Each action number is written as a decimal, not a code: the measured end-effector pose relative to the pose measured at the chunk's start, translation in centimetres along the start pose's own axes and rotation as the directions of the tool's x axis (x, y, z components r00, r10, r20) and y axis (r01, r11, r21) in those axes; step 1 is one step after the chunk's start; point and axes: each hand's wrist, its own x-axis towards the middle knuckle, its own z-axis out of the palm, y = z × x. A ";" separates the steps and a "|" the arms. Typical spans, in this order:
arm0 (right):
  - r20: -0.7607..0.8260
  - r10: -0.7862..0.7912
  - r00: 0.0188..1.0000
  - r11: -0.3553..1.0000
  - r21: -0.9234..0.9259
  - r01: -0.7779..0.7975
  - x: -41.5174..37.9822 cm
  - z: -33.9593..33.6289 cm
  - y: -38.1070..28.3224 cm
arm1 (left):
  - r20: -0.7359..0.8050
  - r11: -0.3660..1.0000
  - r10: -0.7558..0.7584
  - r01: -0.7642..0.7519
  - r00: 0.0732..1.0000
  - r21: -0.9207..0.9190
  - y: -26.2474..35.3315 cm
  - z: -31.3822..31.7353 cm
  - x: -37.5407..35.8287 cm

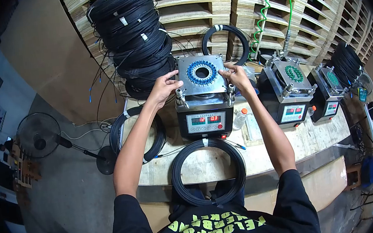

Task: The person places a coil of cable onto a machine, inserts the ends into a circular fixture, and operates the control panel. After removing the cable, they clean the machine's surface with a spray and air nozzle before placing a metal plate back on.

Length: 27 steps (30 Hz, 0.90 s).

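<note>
A square metal plate (188,88) with a ring of blue connectors (191,81) around a dark centre hole lies on top of a black benchtop polishing machine (188,132). The machine's front panel (206,122) has red lit digits and a row of buttons. My left hand (166,88) grips the plate's left edge between thumb and fingers. On the opposite edge, my right hand (236,78) has its thumb and fingertips closed on the plate. Metal clamp posts (231,96) stand at the front corners, just below my hands. A coil of black cable (178,180) lies in front of the machine.
Two similar machines (285,115) (329,102) stand to the right, with green connectors on top. A clear bottle with an orange cap (240,119) sits beside my machine. Tall stacked black cable coils (136,40) rise at back left; a floor fan (40,135) stands left.
</note>
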 end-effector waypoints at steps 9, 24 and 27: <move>0.064 -0.013 0.998 0.999 0.031 0.011 -0.5 -0.5 0.9 | 0.003 0.986 -0.090 0.089 0.996 0.140 -0.7 -0.6 0.0; 0.178 -0.192 0.965 0.962 -0.162 0.221 -7.6 -2.0 -0.1 | 0.022 0.683 0.547 -0.461 0.837 0.567 -0.3 3.4 -4.5; 0.075 -0.272 0.959 0.927 -0.248 0.282 -7.5 -1.0 0.3 | 0.013 0.421 0.770 -0.524 0.638 0.741 -0.9 5.0 -3.9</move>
